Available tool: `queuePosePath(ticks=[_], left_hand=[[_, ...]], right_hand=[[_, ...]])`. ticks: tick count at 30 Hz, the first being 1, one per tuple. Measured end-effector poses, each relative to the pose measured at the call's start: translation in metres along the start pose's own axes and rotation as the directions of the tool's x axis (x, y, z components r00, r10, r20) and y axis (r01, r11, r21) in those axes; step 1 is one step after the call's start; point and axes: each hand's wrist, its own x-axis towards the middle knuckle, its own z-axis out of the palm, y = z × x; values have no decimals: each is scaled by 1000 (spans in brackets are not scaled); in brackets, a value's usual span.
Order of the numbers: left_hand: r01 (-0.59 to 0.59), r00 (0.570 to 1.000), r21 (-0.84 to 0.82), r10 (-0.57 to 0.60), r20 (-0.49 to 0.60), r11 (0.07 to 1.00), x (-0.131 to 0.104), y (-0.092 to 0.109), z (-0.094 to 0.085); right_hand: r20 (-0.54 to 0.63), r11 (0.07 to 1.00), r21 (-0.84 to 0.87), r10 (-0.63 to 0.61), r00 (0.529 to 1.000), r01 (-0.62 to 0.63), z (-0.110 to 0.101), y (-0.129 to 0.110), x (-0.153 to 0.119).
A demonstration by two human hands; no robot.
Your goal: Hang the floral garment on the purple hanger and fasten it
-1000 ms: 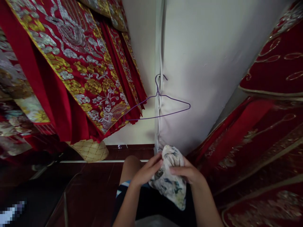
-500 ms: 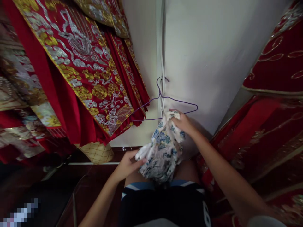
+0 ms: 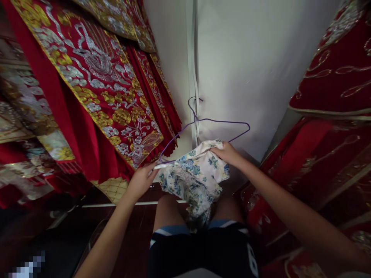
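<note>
A white garment with blue floral print point(image 3: 199, 170) is stretched between my two hands, its lower part hanging bunched over my knees. My left hand point(image 3: 142, 179) pinches its white edge at the left. On the other side, my right hand point(image 3: 227, 154) grips the upper right edge. Just behind the garment hangs a purple wire hanger point(image 3: 223, 121), its bottom bar partly hidden by the cloth. Whether the garment is on the hanger's bar, I cannot tell.
Red costumes with gold and silver embroidery point(image 3: 107, 85) hang at the left. More red embroidered cloth point(image 3: 327, 85) hangs at the right. A pale wall point(image 3: 246, 61) with a vertical white strip point(image 3: 193, 58) stands ahead. A white rail point(image 3: 101, 205) runs low down.
My hands have moved apart, the left one up and leftward, spreading the garment wider. The hanger has tilted and shifted slightly, its right end now farther right.
</note>
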Motion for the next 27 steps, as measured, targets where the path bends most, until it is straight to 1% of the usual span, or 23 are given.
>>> queuePosePath(ticks=[3, 5, 6, 9, 11, 13, 15, 19, 21, 24, 25, 27], left_hand=[[45, 996, -38, -48, -78, 998, 12, 13, 1], [67, 988, -104, -81, -134, 992, 17, 21, 4], [92, 981, -152, -116, -158, 984, 19, 23, 7], [178, 954, -339, -247, -172, 924, 16, 24, 17], [182, 939, -432, -287, -192, 883, 9, 22, 22], [161, 918, -440, -298, -262, 883, 1, 22, 25], [132, 883, -435, -305, -356, 891, -6, 23, 26], [-14, 800, -541, -315, -511, 841, -12, 29, 28], [-92, 769, -531, -279, -575, 842, -13, 32, 28], [-200, 747, -454, -165, -644, 868, -16, 32, 29], [-222, 741, -435, -139, -657, 872, -17, 32, 29], [-242, 729, -420, -122, -674, 875, -21, 33, 31]], right_hand=[[-21, 1000, -4, 15, 1000, -15, 0, -1, -5], [-28, 1000, -27, 14, 1000, -15, 0, -1, -7], [-31, 999, -44, 8, 999, -10, 0, -1, -8], [-47, 993, -116, -8, 999, 3, -1, -4, -12], [-45, 987, -159, -10, 999, 3, -2, -7, -13], [-26, 984, -179, -11, 1000, 6, -1, -9, -13], [-11, 982, -187, -15, 1000, 13, 2, -9, -13], [-28, 978, -208, -34, 999, 28, 7, -5, -12], [-49, 976, -216, -34, 998, 22, 9, -3, -12], [-70, 977, -213, -16, 997, 1, 10, 0, -13], [-75, 977, -213, -16, 997, 0, 9, 0, -14], [-82, 979, -205, -30, 996, 13, 8, 2, -15]])
